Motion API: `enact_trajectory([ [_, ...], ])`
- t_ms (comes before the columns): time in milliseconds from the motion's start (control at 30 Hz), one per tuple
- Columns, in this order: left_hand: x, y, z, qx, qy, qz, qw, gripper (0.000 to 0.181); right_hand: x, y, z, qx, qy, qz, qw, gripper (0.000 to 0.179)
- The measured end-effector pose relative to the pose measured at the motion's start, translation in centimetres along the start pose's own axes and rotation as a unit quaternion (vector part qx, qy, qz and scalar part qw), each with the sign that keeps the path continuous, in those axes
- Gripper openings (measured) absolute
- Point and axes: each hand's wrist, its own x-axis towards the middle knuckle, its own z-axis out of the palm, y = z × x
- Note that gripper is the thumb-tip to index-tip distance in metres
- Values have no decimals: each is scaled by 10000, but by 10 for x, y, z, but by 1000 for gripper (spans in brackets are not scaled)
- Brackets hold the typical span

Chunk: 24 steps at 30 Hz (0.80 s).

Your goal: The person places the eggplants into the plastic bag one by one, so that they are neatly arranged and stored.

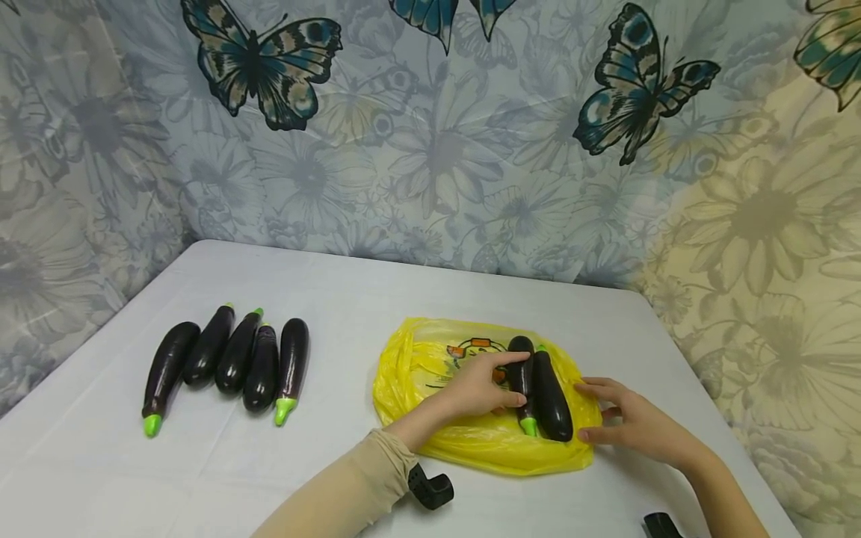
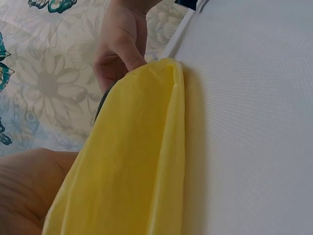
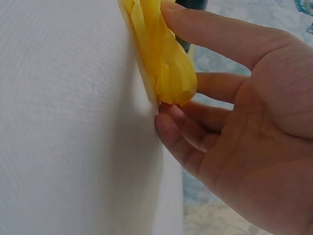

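Note:
A yellow plastic bag (image 1: 430, 373) with a printed picture is spread on the white table. Two dark eggplants lie side by side at its right part: a slimmer eggplant (image 1: 528, 415) and a wider eggplant (image 1: 553, 400). Across the slimmer one my left hand (image 1: 474, 385) rests with index finger and thumb stretched out, touching it; the other fingers are mostly hidden. My right hand (image 1: 632, 422) is at the bag's right edge, thumb and fingers spread apart. In the right wrist view the crumpled bag edge (image 3: 178, 73) lies between that thumb and the loosely bent fingers.
On the left of the table (image 1: 350, 299) several more eggplants (image 1: 264, 370) lie in a loose row, some with green stem ends toward the front. A patterned cloth (image 1: 444, 164) with butterflies hangs behind the table. Black wrist devices (image 1: 430, 489) sit below both hands.

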Motion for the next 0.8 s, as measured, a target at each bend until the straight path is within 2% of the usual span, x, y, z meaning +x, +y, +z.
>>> enact_trajectory([
  [233, 0, 0, -1, -62, -25, -15, 10000, 67, 0, -2, 0, -32, -27, 50, 10000, 77],
  [567, 1, -1, -1, 24, -66, 18, 10000, 66, -3, -8, -1, 177, -143, 356, 9991, 77],
  [800, 0, 0, -1, 80, -82, 26, 9999, 66, -5, -10, -1, 229, -139, 378, 9989, 76],
])
